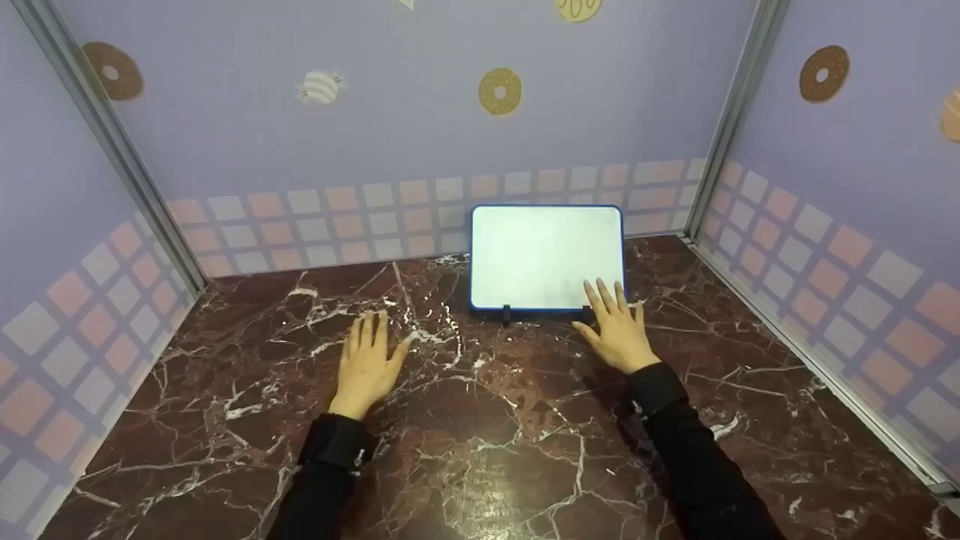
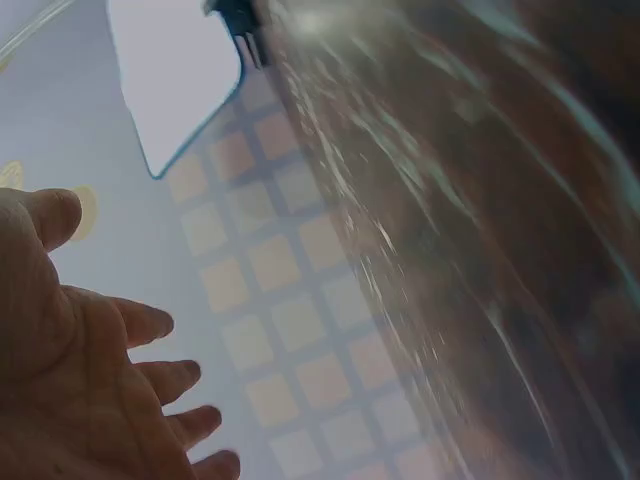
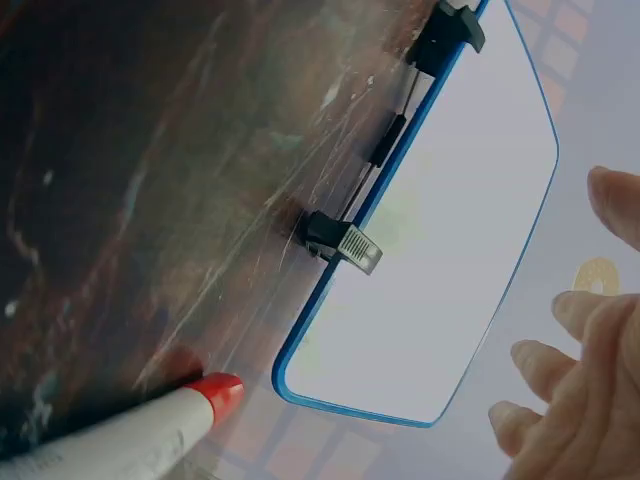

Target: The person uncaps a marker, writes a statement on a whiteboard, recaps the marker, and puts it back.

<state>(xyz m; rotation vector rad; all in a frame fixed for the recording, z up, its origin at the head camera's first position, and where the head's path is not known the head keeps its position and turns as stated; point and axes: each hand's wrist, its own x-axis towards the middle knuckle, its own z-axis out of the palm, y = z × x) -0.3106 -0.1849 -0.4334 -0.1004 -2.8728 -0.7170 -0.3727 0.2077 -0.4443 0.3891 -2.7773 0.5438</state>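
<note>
A small whiteboard [image 1: 546, 251] with a blue frame stands upright at the back of the table, held at its lower edge by a black stand [image 3: 340, 240] with two clips. My right hand [image 1: 619, 334], fingers spread, overlaps the board's lower right corner in the head view and holds nothing. To the left of the board is my left hand [image 1: 367, 367], palm down with fingers extended and nothing in it. In the right wrist view, a white marker [image 3: 150, 435] with a red cap lies on the table; it is hidden in the head view.
The dark red marble-patterned table [image 1: 480, 442] is bounded by a purple back wall [image 1: 405, 142] and side walls with pink and white checks. Metal posts [image 1: 731, 127] rise at the back corners. Black sleeves [image 1: 697, 457] cover both forearms.
</note>
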